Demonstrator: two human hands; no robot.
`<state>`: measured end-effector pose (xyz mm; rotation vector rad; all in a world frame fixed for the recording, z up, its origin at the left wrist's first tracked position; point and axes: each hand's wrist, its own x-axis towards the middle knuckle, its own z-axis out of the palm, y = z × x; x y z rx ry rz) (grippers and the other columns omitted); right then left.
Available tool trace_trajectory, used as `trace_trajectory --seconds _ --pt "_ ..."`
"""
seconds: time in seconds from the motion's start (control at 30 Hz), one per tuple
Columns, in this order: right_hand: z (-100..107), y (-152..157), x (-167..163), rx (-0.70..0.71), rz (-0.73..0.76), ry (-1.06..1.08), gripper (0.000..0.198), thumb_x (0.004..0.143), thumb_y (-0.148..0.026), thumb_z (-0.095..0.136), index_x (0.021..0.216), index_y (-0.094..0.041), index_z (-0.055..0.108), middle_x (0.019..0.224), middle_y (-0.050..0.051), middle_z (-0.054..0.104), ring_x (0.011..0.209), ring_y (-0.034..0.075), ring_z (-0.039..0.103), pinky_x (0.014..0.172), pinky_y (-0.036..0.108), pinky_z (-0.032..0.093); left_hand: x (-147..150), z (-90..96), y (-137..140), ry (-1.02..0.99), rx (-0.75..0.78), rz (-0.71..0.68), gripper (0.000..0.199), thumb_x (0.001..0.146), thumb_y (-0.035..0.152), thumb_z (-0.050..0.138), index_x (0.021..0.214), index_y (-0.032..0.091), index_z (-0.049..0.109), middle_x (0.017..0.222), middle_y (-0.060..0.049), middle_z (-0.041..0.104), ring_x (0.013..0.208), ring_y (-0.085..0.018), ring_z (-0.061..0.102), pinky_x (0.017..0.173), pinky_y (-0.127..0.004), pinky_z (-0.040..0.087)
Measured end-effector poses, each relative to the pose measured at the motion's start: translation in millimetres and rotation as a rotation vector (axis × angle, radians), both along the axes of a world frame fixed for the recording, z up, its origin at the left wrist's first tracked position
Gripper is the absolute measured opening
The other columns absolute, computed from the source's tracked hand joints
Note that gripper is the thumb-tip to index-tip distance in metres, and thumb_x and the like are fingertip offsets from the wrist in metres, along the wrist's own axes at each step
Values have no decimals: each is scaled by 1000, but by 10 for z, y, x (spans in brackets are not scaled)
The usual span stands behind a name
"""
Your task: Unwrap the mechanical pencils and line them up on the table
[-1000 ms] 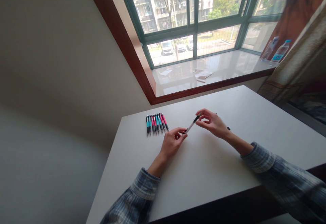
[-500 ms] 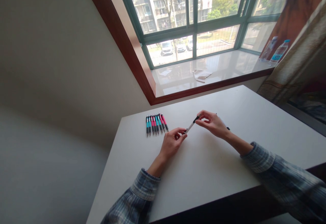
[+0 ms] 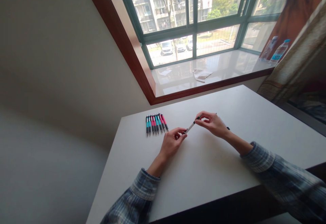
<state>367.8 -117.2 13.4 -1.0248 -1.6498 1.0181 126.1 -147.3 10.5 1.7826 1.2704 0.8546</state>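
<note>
Both of my hands hold one white pen [image 3: 191,127] with black ends just above the white table [image 3: 203,163]. My left hand [image 3: 172,142] pinches its lower tip. My right hand [image 3: 212,124] pinches its upper black end. A row of several teal and pink pens [image 3: 156,123] lies side by side on the table, just left of my left hand. Another dark pen [image 3: 227,127] lies on the table, mostly hidden behind my right hand.
Beyond the table runs a glossy window sill [image 3: 229,66] with a folded cloth [image 3: 201,74] and a paper scrap [image 3: 165,71]. Two water bottles [image 3: 276,51] stand at its right end beside a curtain [image 3: 297,61]. The table's left edge drops to the floor.
My right hand has sunk slightly with the pen's upper end, so the pen lies a little flatter. My left hand has stayed put.
</note>
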Motion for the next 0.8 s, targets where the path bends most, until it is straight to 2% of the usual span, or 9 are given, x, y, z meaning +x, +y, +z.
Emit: trace_trajectory --seconds 0.17,0.3,0.43,0.6,0.73,0.8 --pt "-3 1 -1 6 28 4 29 90 -47 71 107 -24 73 107 8 73 93 23 68 75 32 56 -1 3 -1 -1 -1 -2 22 88 33 71 104 21 79 93 -4 79 69 -16 65 65 -27 51" --pt "-20 6 1 12 -12 -23 28 87 -49 75 95 -22 71 92 6 71 86 22 67 73 32 56 -6 -4 -1 10 5 -6 22 88 33 70 105 21 79 93 -4 79 70 -16 65 65 -27 52" --pt "-27 8 4 14 12 -8 31 89 -48 73 107 -24 71 103 6 72 91 22 68 75 32 56 -9 -11 3 7 2 -11 22 87 33 71 104 21 79 93 -5 79 69 -17 65 64 -28 52" --pt "-11 1 5 13 -16 -52 30 87 -51 74 91 -21 71 87 4 71 77 19 67 69 31 54 -8 -2 0 12 0 -22 23 88 34 70 105 21 78 95 -5 79 71 -17 66 66 -28 53" --pt "13 -11 -7 19 19 -36 31 88 -49 73 104 -23 73 101 6 74 86 21 69 74 32 56 -7 2 -4 13 -4 -21 22 88 33 70 105 22 78 94 -4 79 72 -17 67 66 -28 53" --pt "21 -16 -11 23 21 -48 29 89 -49 72 100 -22 74 101 6 74 83 20 69 73 31 56 -9 -1 -3 16 -1 -24 22 87 33 70 104 22 78 94 -4 79 72 -17 66 66 -28 53"
